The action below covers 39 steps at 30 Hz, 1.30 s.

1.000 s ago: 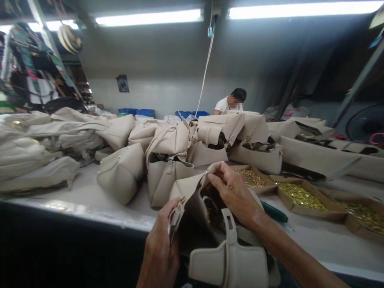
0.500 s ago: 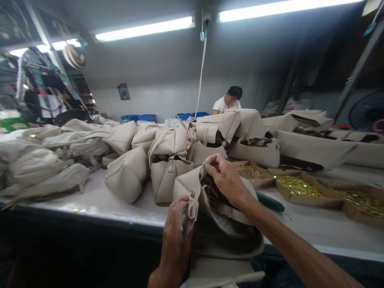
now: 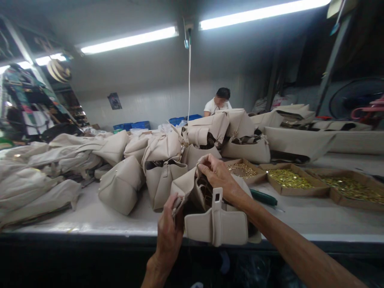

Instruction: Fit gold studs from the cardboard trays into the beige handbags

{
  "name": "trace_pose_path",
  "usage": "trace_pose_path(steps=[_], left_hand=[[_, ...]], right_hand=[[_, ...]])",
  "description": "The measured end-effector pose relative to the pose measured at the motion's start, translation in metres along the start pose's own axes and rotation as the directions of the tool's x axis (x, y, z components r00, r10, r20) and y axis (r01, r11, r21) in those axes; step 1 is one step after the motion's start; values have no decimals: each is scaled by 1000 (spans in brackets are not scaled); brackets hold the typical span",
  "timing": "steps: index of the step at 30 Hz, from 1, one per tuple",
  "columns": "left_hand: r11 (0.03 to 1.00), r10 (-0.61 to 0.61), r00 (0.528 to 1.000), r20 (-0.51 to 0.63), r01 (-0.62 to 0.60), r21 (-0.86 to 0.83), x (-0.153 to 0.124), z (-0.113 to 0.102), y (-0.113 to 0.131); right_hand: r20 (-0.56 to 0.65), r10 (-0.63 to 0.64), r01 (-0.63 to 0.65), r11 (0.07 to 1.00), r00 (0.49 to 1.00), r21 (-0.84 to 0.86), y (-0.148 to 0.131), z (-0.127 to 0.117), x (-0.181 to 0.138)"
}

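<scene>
A beige handbag (image 3: 183, 182) rests at the table's front edge with its mouth open toward me. My left hand (image 3: 169, 222) is closed on the bag's near left rim, thumb and fingers pinching the edge. My right hand (image 3: 217, 174) pinches the far upper rim, its wrist crossing over the opening. A flap with a slotted strap tab (image 3: 217, 216) hangs over the front side, below my right forearm. Straps and a buckle show dimly inside the bag. Just right of it lies a green-handled tool (image 3: 264, 197) with a thin metal tip.
More beige handbags (image 3: 121, 186) stand and lie in piles across the table (image 3: 129, 220). Cardboard trays of small gold metal parts (image 3: 289, 179) sit at the right. Behind the piles a person (image 3: 218, 103) in white bends down. Blue bins (image 3: 132, 126) stand farther back.
The flap with the slotted tab has come up over the front of the bag. My left hand has shifted from a folded side tab to the rim; my right hand keeps its pinch.
</scene>
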State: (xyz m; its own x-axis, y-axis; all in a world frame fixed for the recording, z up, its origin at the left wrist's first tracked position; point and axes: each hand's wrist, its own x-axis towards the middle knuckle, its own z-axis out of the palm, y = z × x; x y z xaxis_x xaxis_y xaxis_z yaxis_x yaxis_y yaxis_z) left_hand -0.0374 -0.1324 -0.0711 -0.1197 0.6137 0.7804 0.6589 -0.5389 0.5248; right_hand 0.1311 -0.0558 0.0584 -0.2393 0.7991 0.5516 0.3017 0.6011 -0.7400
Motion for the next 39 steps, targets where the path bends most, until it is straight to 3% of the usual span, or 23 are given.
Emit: trace_pose_path(steps=[3, 7, 12, 17, 22, 27, 31, 35, 39], left_hand=[[990, 131, 988, 87, -135, 42, 6, -4, -3], [973, 216, 975, 50, -219, 71, 10, -6, -4], [978, 147, 987, -68, -134, 160, 14, 0, -7], [991, 114, 991, -72, -109, 73, 19, 2, -9], [998, -22, 998, -64, 18, -66, 24, 2, -4], [974, -187, 981, -55, 179, -136, 32, 0, 4], [925, -320, 947, -23, 306, -226, 46, -10, 21], [840, -397, 913, 91, 402, -364, 54, -23, 43], [728, -520, 840, 157, 532, -432, 46, -26, 53]], right_hand=[[-1, -13, 13, 1000, 1000, 3, 3, 2, 2], [-5, -14, 14, 1000, 1000, 0, 5, 1, 4], [6, 48, -48, 999, 999, 4, 0, -3, 6], [9, 43, -43, 998, 999, 50, 6, -1, 10], [36, 63, -69, 980, 997, 184, 13, 4, 10], [101, 99, -115, 979, 990, 170, -1, 4, -9], [175, 77, -101, 986, 982, 135, -11, 0, -29], [210, 30, -47, 996, 977, 78, -19, -5, -49], [232, -59, 65, 998, 971, -18, -23, 0, -66]])
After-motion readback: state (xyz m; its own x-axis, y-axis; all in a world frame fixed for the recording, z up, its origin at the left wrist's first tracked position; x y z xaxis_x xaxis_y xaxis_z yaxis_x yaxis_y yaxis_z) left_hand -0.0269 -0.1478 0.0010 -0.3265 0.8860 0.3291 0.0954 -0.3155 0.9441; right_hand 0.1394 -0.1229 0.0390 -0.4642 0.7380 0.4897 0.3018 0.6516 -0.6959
